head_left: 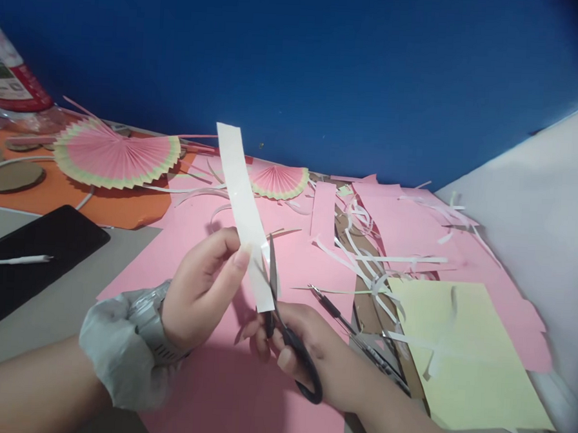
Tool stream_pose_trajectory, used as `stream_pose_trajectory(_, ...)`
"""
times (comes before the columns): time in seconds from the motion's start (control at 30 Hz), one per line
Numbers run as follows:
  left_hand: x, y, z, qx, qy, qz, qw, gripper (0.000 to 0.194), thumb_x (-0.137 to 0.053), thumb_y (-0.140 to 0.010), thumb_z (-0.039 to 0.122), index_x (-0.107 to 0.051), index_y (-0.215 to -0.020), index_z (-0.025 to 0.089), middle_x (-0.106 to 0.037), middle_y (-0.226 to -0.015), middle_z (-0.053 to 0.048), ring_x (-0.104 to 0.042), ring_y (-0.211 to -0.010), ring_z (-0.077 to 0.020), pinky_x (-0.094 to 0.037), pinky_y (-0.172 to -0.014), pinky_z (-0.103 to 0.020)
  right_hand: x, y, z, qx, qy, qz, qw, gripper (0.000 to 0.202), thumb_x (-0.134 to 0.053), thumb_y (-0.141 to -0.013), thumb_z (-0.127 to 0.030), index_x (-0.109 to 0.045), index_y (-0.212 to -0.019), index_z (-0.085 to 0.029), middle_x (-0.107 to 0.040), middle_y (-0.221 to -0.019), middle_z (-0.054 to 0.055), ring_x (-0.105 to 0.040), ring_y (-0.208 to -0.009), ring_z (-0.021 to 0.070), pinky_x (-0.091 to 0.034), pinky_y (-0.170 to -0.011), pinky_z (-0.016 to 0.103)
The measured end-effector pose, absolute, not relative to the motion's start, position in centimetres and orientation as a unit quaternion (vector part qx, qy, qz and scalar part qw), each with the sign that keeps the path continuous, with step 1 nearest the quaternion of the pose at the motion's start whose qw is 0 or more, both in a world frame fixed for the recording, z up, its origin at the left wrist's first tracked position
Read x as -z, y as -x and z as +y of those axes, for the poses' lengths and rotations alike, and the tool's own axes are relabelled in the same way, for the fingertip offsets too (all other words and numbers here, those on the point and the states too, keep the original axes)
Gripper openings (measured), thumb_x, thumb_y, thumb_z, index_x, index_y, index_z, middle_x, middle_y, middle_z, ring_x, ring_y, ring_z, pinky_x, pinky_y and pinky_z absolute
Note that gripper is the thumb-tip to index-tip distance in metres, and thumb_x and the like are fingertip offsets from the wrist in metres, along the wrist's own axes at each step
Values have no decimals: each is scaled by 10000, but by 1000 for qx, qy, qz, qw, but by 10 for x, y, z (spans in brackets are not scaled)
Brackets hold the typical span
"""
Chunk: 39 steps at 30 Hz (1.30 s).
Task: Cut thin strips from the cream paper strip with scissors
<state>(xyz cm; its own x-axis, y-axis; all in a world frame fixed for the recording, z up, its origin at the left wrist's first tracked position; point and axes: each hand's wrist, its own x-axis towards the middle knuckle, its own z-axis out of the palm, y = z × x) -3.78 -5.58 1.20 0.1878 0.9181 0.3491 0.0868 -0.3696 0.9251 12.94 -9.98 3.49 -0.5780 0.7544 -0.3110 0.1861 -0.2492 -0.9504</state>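
My left hand pinches a long white paper strip between thumb and fingers, near its lower half. The strip stands tilted, its top leaning left. My right hand is closed around the black handles of a pair of scissors. The scissor blades point upward and lie against the lower right edge of the strip. Beneath both hands lies a large sheet of pink paper. A grey scrunchie and a grey watch are on my left wrist.
Two pleated pink fans with yellow-green edges lie at the back. A black phone and a bottle are at left. Paper scraps, pens and a yellow-green sheet lie right. A blue wall stands behind.
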Motion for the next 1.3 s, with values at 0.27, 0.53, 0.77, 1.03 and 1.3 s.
stream_pose_trajectory(0.27,-8,36,-52,-566,-592,424,387,194,-423,-906,295,-488,-761,184,-412,-582,34,-365,-500,-91,-330,-475,-238,-33,-130,-100,-682,408,-575,195,716,-416,-699,-750,-577,-916,-87,-488,-712,31,-356,-560,102,-333,-510,217)
stream_pose_trajectory(0.53,-10,36,-54,-548,-599,431,394,203,-418,-904,321,-488,-756,202,-430,-589,29,-407,-492,-89,-361,-459,-228,-34,-130,-99,-707,397,-543,219,299,-474,-828,-381,-546,-883,-96,-501,-726,45,-400,-580,112,-365,-537,218)
stream_pose_trajectory(0.77,-8,39,-56,-497,-673,412,362,184,-402,-914,257,-453,-747,198,-418,-618,32,-387,-519,-89,-348,-488,-237,-38,-125,-99,-692,420,-550,207,143,-456,-734,-201,-499,-841,-115,-476,-692,28,-348,-554,101,-319,-510,215)
stream_pose_trajectory(1.03,-12,38,-58,-484,-675,406,380,188,-398,-912,261,-447,-739,208,-397,-593,41,-360,-464,-81,-317,-422,-225,-41,-125,-100,-678,426,-557,222,77,-427,-753,-192,-462,-789,-134,-484,-728,37,-343,-566,101,-321,-532,224)
stream_pose_trajectory(1.3,-8,39,-54,-518,-580,468,419,191,-376,-920,319,-451,-778,216,-399,-575,46,-384,-487,-89,-350,-465,-224,-46,-123,-97,-662,458,-567,174,181,-428,-730,-201,-523,-862,-120,-456,-673,11,-367,-576,111,-326,-536,225)
